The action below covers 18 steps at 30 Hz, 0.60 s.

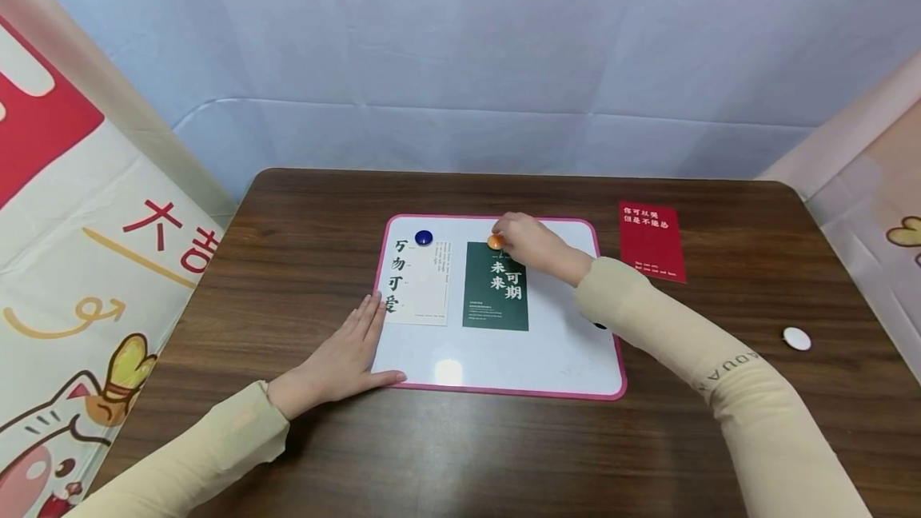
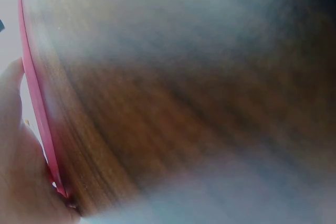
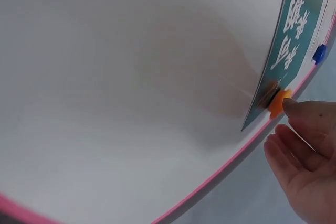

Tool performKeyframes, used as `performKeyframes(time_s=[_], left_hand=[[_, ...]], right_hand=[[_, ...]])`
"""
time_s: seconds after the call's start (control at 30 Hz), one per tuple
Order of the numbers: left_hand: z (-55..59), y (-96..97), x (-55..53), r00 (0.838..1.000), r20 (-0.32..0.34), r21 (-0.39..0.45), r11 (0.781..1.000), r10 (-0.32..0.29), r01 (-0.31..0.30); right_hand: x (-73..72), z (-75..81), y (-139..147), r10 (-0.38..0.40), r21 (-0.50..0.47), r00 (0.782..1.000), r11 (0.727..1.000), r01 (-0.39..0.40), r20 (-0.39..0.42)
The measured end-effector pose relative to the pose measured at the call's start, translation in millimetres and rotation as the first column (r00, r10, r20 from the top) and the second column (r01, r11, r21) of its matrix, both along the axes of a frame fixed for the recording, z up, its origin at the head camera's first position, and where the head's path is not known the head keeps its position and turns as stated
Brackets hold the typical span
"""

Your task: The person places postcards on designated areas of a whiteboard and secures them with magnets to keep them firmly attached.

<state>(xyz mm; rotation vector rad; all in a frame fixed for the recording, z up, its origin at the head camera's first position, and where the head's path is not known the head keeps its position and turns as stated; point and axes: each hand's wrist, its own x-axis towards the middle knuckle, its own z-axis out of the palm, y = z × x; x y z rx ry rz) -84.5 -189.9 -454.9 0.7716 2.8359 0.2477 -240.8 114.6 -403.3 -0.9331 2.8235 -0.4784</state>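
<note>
A small whiteboard with a pink rim lies on the brown table. My left hand rests along its left edge, fingers straight and thumb at the lower left corner. With my right hand I pinch an orange round magnet at the top edge of a dark green card with white characters. The magnet's dark underside shows in the right wrist view, beside the thumb. To the left, a white card with black characters lies on the board under a blue magnet at its top.
A red card lies on the table right of the board. Farther right is a white round magnet. A black piece shows partly under the right sleeve. A pale cloth hangs behind the table.
</note>
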Motion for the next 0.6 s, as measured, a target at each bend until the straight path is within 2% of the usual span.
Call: performKeyframes(time_s=[0.2, 0.6], left_hand=[[0.9, -0.1, -0.1, 1.000, 0.007, -0.011, 1.000, 0.003, -0.003], [-0.2, -0.4, -0.3, 1.000, -0.001, -0.009, 1.000, 0.001, -0.001]], right_hand=[[1.1, 5.4, 14, -0.054, 0.033, 0.998, 0.998, 0.053, 0.034], [-2.4, 11.8, 36, -0.089, 0.069, 0.996, 0.994, 0.089, 0.002]])
